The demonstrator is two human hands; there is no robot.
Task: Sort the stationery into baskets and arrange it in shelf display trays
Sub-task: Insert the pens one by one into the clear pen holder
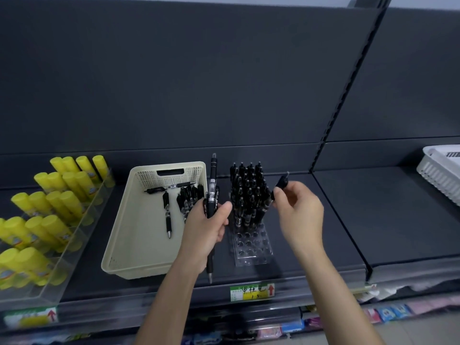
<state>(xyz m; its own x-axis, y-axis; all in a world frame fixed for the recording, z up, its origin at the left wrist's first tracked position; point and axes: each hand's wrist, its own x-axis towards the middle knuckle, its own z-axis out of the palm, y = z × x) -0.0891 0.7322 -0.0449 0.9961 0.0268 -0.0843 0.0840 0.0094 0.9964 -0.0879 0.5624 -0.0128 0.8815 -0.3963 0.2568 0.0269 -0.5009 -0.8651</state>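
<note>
Gripped in the left hand point(207, 226), fingers and thumb curled round it: a pen bundle point(213, 185) of a few black pens. Long axis upright in view, clicker ends up toward the shelf back, tips down past the wrist, over the gap between basket and tray.

Pinched between thumb and fingertips of the right hand point(297, 210): a single pen point(281, 183), black, seen almost end-on, pointing up and away. Held just beside the right edge of the standing pens point(249, 192); exact tilt hard to tell.

On the dark shelf point(336, 220), centre: clear display tray point(254, 253) with rows of round holes. Back rows filled with the standing pens, upright, clickers up; front rows showing open holes.

Just left of it: cream basket point(117, 247) holding loose pens point(167, 212) lying flat. One lengthwise with tip toward the front, one crosswise by the far wall, a small heap in the far right corner.

Far left: clear stepped tray point(74, 255) of yellow glue sticks point(57, 195), leaning back, caps up. Far right: white basket point(440, 170), partly out of view. On the shelf front: price label point(251, 292).
</note>
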